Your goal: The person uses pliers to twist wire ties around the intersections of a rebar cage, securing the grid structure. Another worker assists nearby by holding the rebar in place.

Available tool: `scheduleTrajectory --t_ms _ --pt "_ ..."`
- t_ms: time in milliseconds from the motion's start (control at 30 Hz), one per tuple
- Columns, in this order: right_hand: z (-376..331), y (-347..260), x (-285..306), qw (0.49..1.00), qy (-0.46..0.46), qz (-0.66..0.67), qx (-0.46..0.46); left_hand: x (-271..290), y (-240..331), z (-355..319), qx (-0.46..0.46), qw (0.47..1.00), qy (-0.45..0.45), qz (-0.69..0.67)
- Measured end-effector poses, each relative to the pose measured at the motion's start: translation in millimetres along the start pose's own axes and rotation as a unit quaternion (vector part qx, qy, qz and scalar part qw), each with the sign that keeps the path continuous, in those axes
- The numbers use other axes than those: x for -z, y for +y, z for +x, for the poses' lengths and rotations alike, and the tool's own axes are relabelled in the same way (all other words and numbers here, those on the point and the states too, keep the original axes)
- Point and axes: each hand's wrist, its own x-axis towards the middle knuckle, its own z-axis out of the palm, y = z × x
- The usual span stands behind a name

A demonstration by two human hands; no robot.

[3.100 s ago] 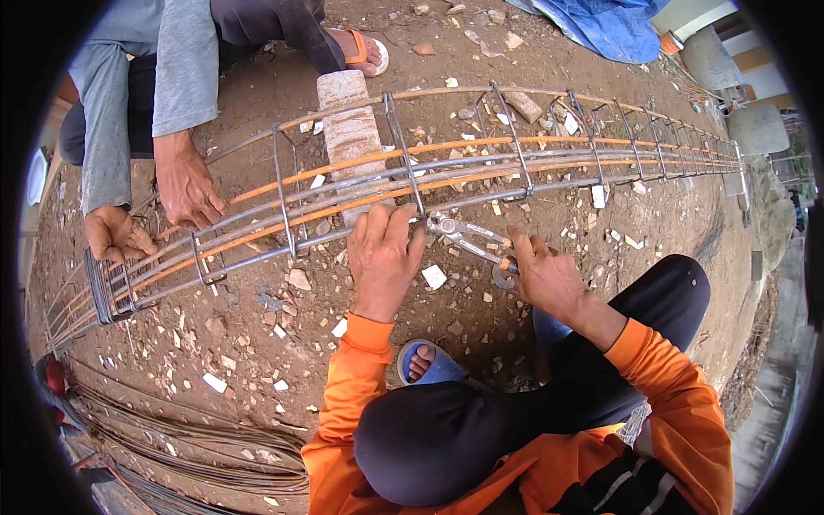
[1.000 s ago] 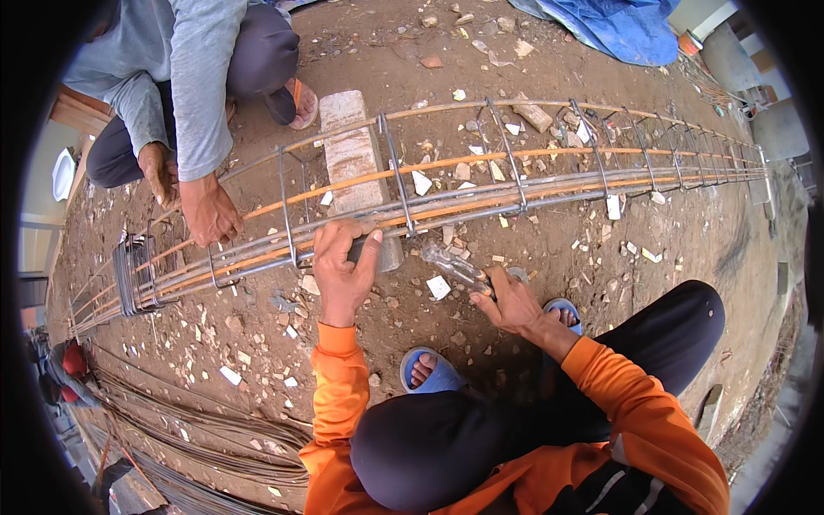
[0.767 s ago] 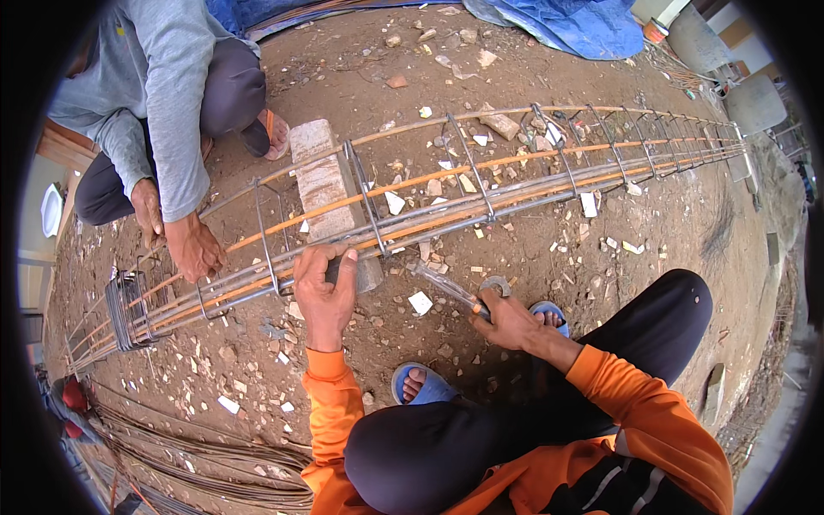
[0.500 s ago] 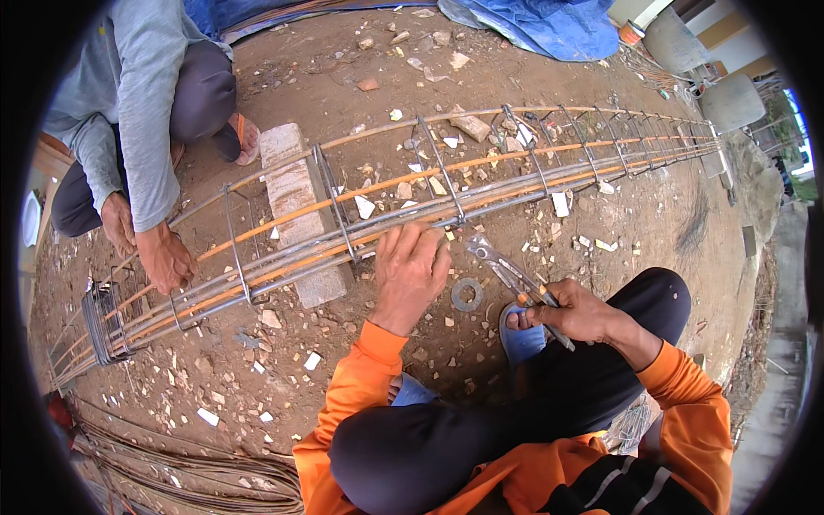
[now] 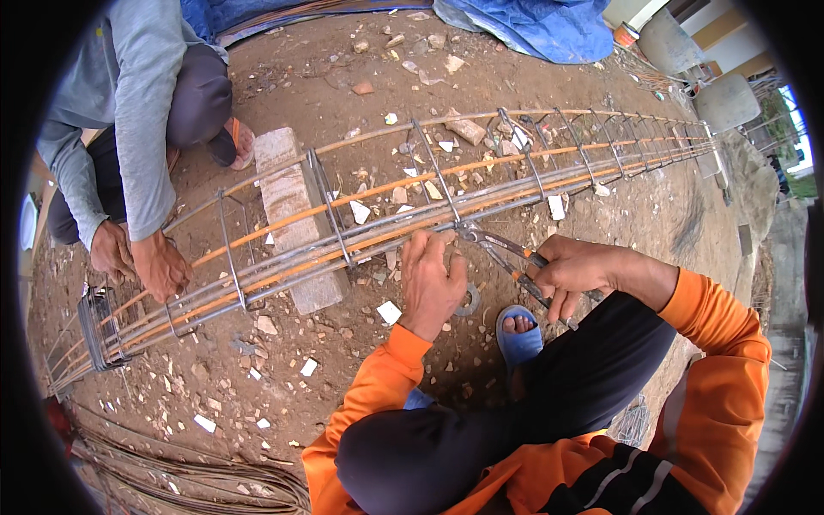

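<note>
A long cage of steel reinforcing bars (image 5: 378,233) with square stirrups (image 5: 435,169) runs across in front of me. My left hand (image 5: 433,279) has its fingers curled against the near lower bars, just left of a stirrup's bottom corner. Whatever its fingertips pinch is hidden. With my right hand (image 5: 579,270) I grip the handles of a pair of pincers (image 5: 498,244). The jaws are at that same stirrup corner, close to my left fingertips. Farther left, a co-worker's hands (image 5: 159,268) are at the bars.
A pale block (image 5: 287,193) lies under the cage. A bundle of extra stirrups (image 5: 96,322) hangs at its left end. Coiled rods (image 5: 215,485) lie lower left, and a grey ring (image 5: 469,300) is on the rubble-strewn ground. A blue tarp (image 5: 549,30) lies at the far side.
My right hand has brought the pincers up and left to the stirrup corner. My left hand has shifted slightly right and down, with its fingers drawn in. The co-worker's hands have moved slightly.
</note>
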Motion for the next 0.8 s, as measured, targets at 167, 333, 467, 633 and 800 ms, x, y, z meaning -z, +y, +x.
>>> scheduleTrajectory --t_ms 167,333,467,633,800 --pt "-1.6 -0.7 2.4 1.000 0.002 0.005 -0.002 -2.5 0.7 -3.0 -0.003 1.000 0.002 -0.030" --pt "-8.6 -6.8 1.4 1.000 -0.005 0.002 0.025 -3.1 -1.3 -3.8 -0.030 0.999 0.007 -0.031" --pt "-2.4 -11.5 -2.1 0.998 0.034 -0.046 0.000 -3.2 -0.6 -3.7 -0.083 0.996 0.022 0.022" --pt "24.2 28.2 -37.1 0.975 0.116 -0.156 0.103 5.3 -7.7 -3.8 -0.169 0.976 0.084 0.105" --pt "99.8 72.6 -103.5 0.948 0.278 -0.082 0.133 8.2 -10.8 -3.2 -0.061 0.993 0.105 0.002"
